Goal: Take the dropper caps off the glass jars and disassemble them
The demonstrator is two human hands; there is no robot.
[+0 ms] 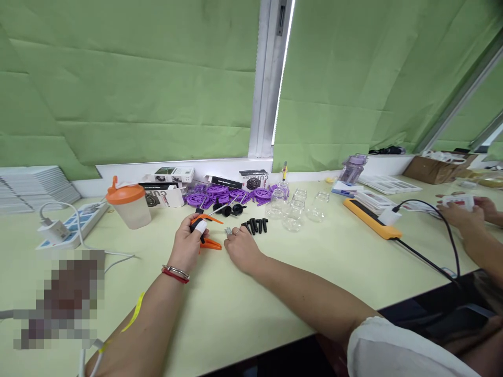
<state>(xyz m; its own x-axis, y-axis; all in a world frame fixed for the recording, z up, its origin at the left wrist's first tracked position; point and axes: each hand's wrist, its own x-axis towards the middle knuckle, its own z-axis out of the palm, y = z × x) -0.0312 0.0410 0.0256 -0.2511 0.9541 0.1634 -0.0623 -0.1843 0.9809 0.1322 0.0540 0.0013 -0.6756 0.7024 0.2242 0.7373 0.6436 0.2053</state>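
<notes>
My left hand (190,238) is closed around an orange-and-black part (211,244) with two orange arms that point right. A thin metal rod (220,209) slants up and right beyond this hand; whether the fingers hold it too is hidden. On the table just to the right, my right hand (242,248) has its fingers bent together at several small silver pins (228,231). What its fingertips grip is covered. Several black plastic pieces (258,225) lie beside the right hand's knuckles. Round black parts (237,209) sit behind both hands.
Purple plastic rings (220,195) pile up before cup holder boxes (167,196). Clear jars (294,215) stand right of them. An orange-lidded cup (133,212) and white power strip (80,225) are left. Rightward lie a yellow power strip (369,219) and another person's hands (463,209).
</notes>
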